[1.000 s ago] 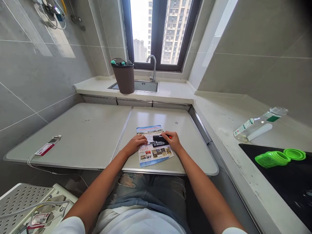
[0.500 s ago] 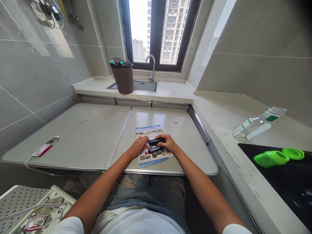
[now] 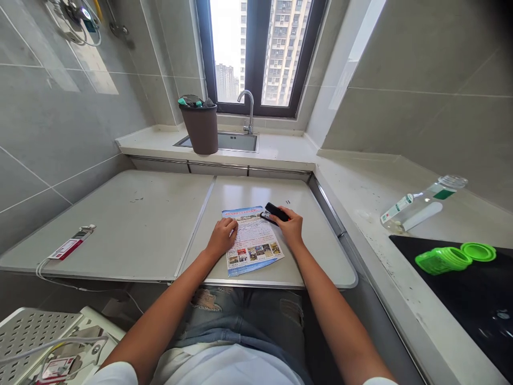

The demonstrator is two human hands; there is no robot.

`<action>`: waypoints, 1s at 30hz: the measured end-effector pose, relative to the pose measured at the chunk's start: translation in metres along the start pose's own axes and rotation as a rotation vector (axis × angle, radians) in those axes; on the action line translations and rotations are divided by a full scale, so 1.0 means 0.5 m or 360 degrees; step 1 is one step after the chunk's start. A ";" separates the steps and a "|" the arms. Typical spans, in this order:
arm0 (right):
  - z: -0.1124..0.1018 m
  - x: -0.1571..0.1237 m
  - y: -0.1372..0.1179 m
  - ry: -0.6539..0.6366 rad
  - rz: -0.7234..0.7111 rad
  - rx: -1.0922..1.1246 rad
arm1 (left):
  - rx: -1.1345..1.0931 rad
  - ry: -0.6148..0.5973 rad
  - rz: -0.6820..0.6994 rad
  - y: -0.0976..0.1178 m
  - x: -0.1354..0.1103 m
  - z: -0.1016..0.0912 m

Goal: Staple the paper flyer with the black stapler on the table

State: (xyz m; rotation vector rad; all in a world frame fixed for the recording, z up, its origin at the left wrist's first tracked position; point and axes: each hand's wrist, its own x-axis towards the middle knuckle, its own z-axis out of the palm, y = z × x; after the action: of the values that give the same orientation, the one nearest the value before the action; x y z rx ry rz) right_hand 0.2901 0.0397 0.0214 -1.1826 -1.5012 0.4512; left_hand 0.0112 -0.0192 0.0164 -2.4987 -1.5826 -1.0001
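Note:
A printed leaflet (image 3: 256,235) with a blue border and small photos lies on the folding table. My right hand (image 3: 292,227) is closed around a black stapler (image 3: 277,212) at the leaflet's upper right edge. The stapler's two arms are spread apart, pointing left. Whether the paper sits between them I cannot make out. My left hand (image 3: 223,235) rests with its fingers laid on the leaflet's left edge. Two loose staples (image 3: 288,202) lie on the table beyond the stapler.
A brown bin (image 3: 200,128) stands by the sink (image 3: 238,141). On the right counter are a clear bottle (image 3: 425,206) and an open green container (image 3: 443,260). A power strip (image 3: 72,243) with a cable lies at the table's left; dark marks (image 3: 136,200) show behind it.
My right hand has carried the stapler up and right to the leaflet's upper right edge. My left hand has left the stapler and shifted left onto the paper's edge.

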 end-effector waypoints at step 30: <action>-0.007 0.002 0.005 -0.0543 -0.0261 -0.0635 | -0.0205 -0.0320 -0.0230 -0.030 0.004 0.011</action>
State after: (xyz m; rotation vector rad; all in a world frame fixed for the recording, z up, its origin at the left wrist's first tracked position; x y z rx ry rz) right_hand 0.2945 0.0405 0.0209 -1.3185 -2.0352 0.2543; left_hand 0.0019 -0.0085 0.0084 -2.6782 -1.8342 -0.9175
